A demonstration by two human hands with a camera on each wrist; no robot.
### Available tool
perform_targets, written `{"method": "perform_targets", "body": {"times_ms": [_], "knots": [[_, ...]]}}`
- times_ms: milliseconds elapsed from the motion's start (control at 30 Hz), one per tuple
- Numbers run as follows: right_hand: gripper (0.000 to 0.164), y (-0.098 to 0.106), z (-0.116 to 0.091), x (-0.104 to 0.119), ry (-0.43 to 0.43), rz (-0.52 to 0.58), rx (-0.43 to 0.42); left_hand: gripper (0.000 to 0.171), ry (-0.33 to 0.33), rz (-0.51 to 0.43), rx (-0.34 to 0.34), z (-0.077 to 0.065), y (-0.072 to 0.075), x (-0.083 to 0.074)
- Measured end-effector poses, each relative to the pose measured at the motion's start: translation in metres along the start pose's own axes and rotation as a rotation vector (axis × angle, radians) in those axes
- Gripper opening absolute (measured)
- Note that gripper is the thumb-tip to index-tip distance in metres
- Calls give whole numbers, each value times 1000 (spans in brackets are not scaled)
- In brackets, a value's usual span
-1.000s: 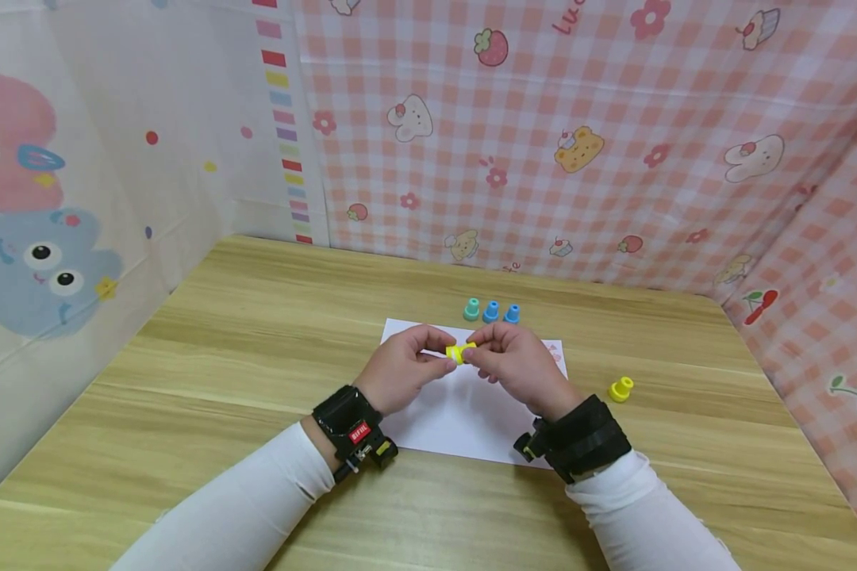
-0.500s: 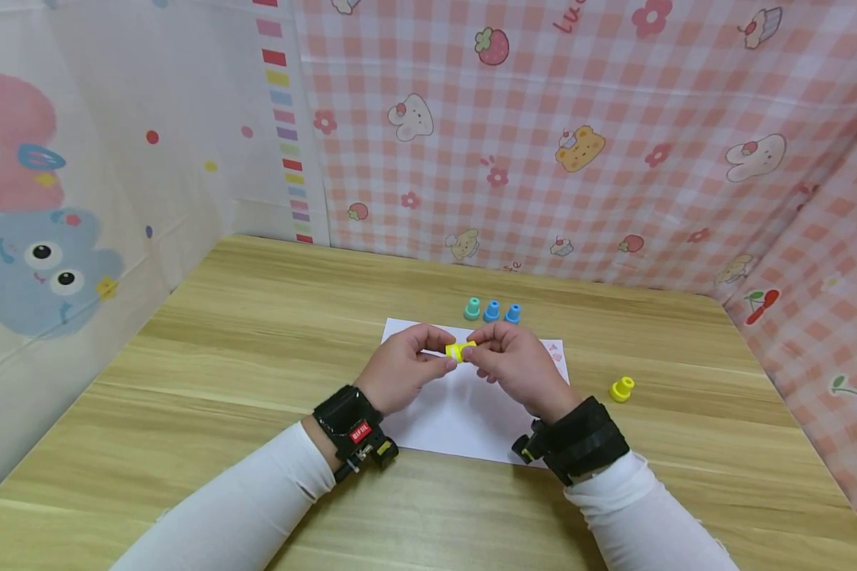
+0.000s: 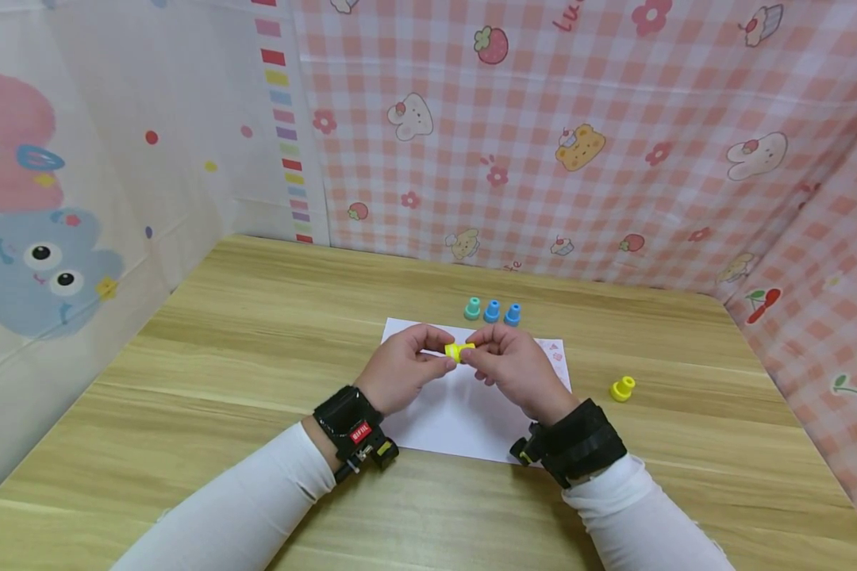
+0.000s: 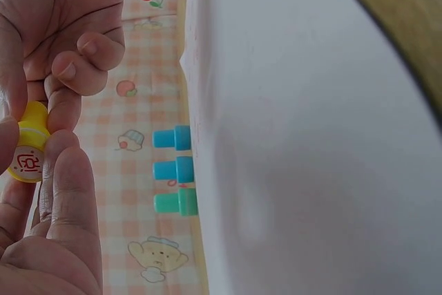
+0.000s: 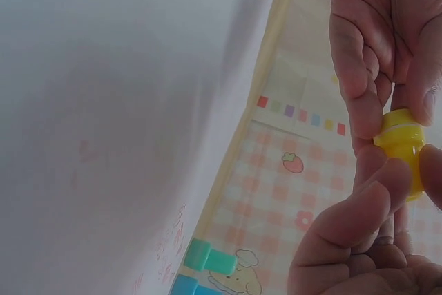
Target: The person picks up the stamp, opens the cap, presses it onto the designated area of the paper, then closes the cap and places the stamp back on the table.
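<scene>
Above the sheet of white paper (image 3: 464, 420), both hands hold one yellow toy stamp (image 3: 455, 352). My left hand (image 3: 402, 366) pinches its wide end between thumb and fingers. My right hand (image 3: 520, 366) grips the narrow end. A round face with a red print shows on the stamp (image 4: 28, 162) in the left wrist view. From the right wrist, a pale seam runs round the yellow stamp (image 5: 400, 144) near its wide end. Small pink-red prints (image 3: 557, 353) mark the paper's far right corner.
Behind the paper a green stamp (image 3: 472, 309) stands beside two blue stamps (image 3: 492, 312). Another yellow stamp (image 3: 622, 388) stands on the wooden table (image 3: 243, 357), right of the paper. A checked cloth (image 3: 543, 159) hangs at the back.
Hardly anything differs. Both hands keep their hold on the yellow stamp, and the right wrist has shifted very slightly left.
</scene>
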State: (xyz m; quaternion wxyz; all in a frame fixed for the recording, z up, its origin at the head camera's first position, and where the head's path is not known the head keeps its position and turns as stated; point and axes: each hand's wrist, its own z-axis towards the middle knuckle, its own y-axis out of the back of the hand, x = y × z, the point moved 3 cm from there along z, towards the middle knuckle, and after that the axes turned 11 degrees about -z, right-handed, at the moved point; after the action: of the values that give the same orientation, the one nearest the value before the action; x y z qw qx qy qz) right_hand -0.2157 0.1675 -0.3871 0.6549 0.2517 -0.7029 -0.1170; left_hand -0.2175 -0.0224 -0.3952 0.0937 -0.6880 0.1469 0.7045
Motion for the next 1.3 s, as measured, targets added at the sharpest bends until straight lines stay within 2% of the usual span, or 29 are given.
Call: {"method": "perform_targets", "body": {"times_ms": [1033,1300], "knots": [[20,0,-3,3,41,-60,-21,24,-23,21,-10,-1,0,-1],[19,1,-3,2,46,-34,-11,24,-46,34,-18,-1,1,-1]]}}
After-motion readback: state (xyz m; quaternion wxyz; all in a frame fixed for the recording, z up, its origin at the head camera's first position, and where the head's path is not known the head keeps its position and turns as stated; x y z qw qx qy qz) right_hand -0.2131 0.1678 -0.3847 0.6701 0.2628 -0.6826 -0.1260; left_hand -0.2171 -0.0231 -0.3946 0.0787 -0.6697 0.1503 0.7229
